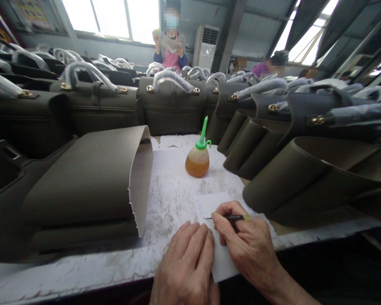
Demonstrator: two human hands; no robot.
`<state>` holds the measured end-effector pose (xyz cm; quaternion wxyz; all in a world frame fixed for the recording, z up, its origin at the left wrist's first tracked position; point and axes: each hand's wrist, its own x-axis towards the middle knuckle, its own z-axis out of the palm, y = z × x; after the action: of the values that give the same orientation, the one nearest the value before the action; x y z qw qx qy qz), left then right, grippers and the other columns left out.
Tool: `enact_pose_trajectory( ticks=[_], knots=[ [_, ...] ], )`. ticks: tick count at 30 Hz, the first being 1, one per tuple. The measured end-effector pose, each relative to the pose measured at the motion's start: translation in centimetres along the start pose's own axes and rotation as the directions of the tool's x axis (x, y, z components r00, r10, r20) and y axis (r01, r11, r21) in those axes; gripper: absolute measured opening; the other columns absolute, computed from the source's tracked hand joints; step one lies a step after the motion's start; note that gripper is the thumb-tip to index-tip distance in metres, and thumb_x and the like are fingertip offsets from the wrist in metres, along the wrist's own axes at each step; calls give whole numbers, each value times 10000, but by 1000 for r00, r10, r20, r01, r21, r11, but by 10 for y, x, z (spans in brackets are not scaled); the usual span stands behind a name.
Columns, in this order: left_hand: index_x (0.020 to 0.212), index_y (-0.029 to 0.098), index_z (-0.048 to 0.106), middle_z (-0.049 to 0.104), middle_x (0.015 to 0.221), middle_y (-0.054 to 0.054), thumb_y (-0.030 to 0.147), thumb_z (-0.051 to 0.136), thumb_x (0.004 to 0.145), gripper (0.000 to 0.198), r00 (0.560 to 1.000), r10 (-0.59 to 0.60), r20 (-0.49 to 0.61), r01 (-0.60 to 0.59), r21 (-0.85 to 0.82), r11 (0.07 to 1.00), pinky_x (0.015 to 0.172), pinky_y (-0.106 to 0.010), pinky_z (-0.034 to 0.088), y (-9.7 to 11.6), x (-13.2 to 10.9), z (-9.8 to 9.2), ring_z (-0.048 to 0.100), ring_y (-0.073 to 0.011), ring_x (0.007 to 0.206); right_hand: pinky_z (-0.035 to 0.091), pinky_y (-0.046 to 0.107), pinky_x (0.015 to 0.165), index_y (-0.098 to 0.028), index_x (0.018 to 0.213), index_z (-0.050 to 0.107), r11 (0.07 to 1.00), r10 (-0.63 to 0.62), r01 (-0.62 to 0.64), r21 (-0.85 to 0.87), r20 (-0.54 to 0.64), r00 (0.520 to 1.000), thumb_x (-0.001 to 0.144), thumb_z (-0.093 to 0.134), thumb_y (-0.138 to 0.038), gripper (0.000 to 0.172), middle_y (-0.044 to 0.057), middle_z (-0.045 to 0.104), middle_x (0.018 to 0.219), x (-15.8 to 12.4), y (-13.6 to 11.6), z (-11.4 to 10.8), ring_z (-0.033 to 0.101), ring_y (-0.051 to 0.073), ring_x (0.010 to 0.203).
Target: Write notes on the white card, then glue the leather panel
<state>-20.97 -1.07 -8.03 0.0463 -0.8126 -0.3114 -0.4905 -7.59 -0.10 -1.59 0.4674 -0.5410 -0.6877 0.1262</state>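
My right hand (pixel 246 243) is closed round a thin dark pen (pixel 233 217), whose tip rests on a small white sheet of paper (pixel 213 204) at the near edge of the worktable. My left hand (pixel 187 264) lies flat beside it with fingers stretched out, pressing on the lower part of the same paper. Just beyond the paper stands a round amber bottle with a green nozzle (pixel 198 160).
A stack of curved olive leather panels (pixel 89 178) lies to the left; more curved pieces (pixel 307 178) lie to the right. Rows of dark handbags with wrapped handles (pixel 171 101) fill the back. Two people stand or sit far behind. The white tabletop (pixel 171 186) is stained.
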Motion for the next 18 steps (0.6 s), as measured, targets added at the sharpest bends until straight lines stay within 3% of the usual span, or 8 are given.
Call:
enact_pose_trajectory(
  ticks=[7, 13, 18],
  knots=[
    [1106, 28, 588, 613, 1120, -135, 116, 408, 706, 448, 1000, 1, 5, -1, -6, 1000, 963, -399, 483, 0, 0, -1, 505, -264, 1122, 336, 141, 404, -177, 705, 523, 999, -5, 5, -31, -8, 1000, 881, 478, -200, 183, -89, 453, 492, 0, -1, 0, 424, 36, 376],
    [1111, 27, 587, 614, 1117, -136, 128, 425, 702, 452, 1000, -3, 14, 3, -12, 1000, 960, -401, 487, 0, 0, -1, 508, -266, 1117, 364, 129, 453, -183, 647, 512, 1000, 8, -8, 6, 10, 1000, 883, 468, -203, 241, -68, 499, 543, -2, -2, -2, 472, 34, 421],
    [1096, 30, 593, 619, 1110, -136, 123, 419, 699, 443, 1000, 10, 3, -10, 6, 1000, 948, -394, 495, -1, 1, -1, 515, -264, 1105, 381, 127, 449, -194, 455, 460, 996, 77, -77, 54, 3, 997, 862, 485, -236, 410, -27, 565, 590, 1, -2, -3, 530, 45, 459]
  ],
)
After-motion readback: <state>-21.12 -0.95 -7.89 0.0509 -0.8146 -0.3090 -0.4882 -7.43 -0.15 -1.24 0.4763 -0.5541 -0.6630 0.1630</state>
